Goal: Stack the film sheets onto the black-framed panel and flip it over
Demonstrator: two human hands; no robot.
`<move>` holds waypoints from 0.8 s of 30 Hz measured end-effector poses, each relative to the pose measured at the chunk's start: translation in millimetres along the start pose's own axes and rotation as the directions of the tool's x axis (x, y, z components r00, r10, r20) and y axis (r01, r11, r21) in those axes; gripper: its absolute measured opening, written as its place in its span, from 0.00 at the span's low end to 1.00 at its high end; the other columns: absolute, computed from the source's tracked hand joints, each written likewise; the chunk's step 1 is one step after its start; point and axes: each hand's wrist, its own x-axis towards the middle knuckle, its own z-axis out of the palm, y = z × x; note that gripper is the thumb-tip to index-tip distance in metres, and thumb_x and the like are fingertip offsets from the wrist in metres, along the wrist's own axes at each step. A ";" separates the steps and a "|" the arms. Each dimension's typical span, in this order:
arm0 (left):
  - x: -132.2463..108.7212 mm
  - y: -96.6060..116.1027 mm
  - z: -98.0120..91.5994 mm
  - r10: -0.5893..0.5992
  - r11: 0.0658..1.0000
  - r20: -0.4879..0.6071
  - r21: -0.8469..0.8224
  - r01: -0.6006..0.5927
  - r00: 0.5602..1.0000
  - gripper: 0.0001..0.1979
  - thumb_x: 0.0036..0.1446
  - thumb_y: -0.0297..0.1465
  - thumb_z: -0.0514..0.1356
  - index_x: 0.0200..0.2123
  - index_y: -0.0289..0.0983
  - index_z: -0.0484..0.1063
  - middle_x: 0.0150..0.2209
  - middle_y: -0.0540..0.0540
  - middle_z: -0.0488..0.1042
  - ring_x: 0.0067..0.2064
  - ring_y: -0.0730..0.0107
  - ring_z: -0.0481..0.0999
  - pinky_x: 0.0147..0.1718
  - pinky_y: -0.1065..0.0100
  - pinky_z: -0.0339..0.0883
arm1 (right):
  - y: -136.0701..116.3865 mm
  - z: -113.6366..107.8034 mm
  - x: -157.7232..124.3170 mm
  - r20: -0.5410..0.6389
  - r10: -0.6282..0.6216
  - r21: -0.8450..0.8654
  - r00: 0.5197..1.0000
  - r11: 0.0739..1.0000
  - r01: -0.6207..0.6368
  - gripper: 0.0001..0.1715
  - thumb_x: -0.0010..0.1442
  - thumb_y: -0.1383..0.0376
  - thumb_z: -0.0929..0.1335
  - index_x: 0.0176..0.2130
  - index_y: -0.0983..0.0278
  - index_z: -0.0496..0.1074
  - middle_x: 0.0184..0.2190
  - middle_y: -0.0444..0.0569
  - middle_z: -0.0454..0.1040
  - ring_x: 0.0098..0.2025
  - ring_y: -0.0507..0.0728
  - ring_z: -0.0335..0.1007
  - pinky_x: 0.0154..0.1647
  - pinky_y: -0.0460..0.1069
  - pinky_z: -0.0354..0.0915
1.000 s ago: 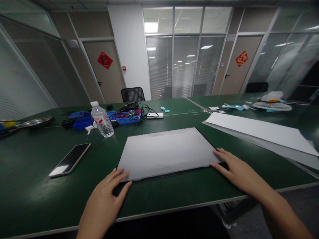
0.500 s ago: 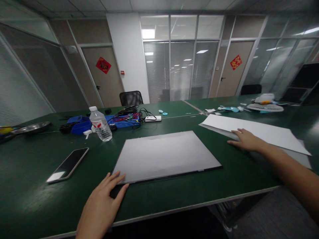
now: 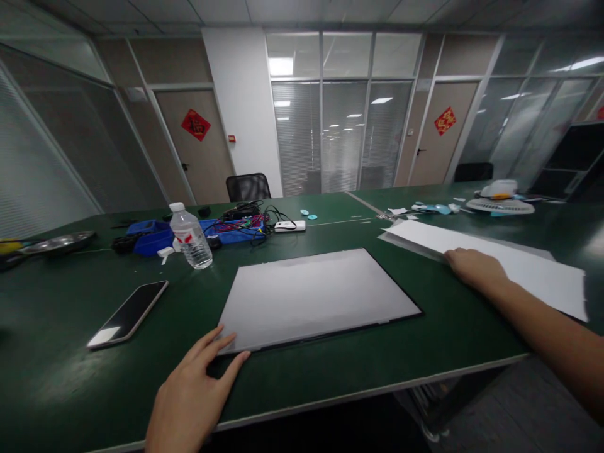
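Observation:
A flat panel [image 3: 316,299] with a pale grey face and a thin black edge lies on the green table in front of me. My left hand [image 3: 193,384] rests at its near left corner, fingers spread and tips touching the surface. To the right, a white sheet [image 3: 509,264] lies over a greyer translucent sheet [image 3: 410,244] whose border shows along the edges. My right hand [image 3: 476,270] has its fingers curled at the near edge of these sheets, closed on the white sheet; the fingertips are partly hidden.
Left of the panel are a phone [image 3: 129,314] and a water bottle [image 3: 190,239]. Behind stand blue trays [image 3: 153,242] with cables and a white power strip [image 3: 289,226]. A white fan-like object [image 3: 500,204] lies far right. The table's near edge [image 3: 368,393] runs below.
My right hand's fingers have gone from stretched out to curled at the sheet edge. The white sheet has shifted over the greyer one, baring its far border. My left hand has barely moved.

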 end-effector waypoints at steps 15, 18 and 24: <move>-1.0 -0.6 1.7 -0.011 0.999 -0.024 -0.052 0.010 1.000 0.30 0.61 0.50 0.63 0.64 0.47 0.77 0.66 0.48 0.77 0.61 0.49 0.81 0.53 0.57 0.80 | -176.7 -39.4 -131.0 -0.193 -0.440 0.134 0.877 0.873 0.468 0.24 0.73 0.62 0.61 0.59 0.54 0.80 0.59 0.49 0.80 0.56 0.64 0.80 0.53 0.60 0.78; -1.9 6.1 0.4 -0.024 0.998 -0.041 -0.051 0.022 0.999 0.32 0.61 0.50 0.62 0.66 0.46 0.74 0.65 0.46 0.77 0.61 0.49 0.81 0.53 0.56 0.80 | -210.7 -34.4 -153.5 -0.172 -0.565 0.215 0.807 0.778 0.590 0.23 0.73 0.65 0.62 0.58 0.52 0.81 0.56 0.48 0.82 0.56 0.63 0.81 0.56 0.62 0.78; -0.9 7.5 -3.6 -0.006 0.999 -0.009 -0.040 0.005 1.000 0.29 0.62 0.49 0.62 0.64 0.48 0.77 0.65 0.48 0.77 0.57 0.50 0.84 0.49 0.56 0.82 | -242.1 -37.3 -157.4 -0.106 -0.663 0.410 0.741 0.650 0.640 0.22 0.74 0.64 0.64 0.60 0.53 0.80 0.61 0.48 0.79 0.64 0.63 0.75 0.65 0.63 0.73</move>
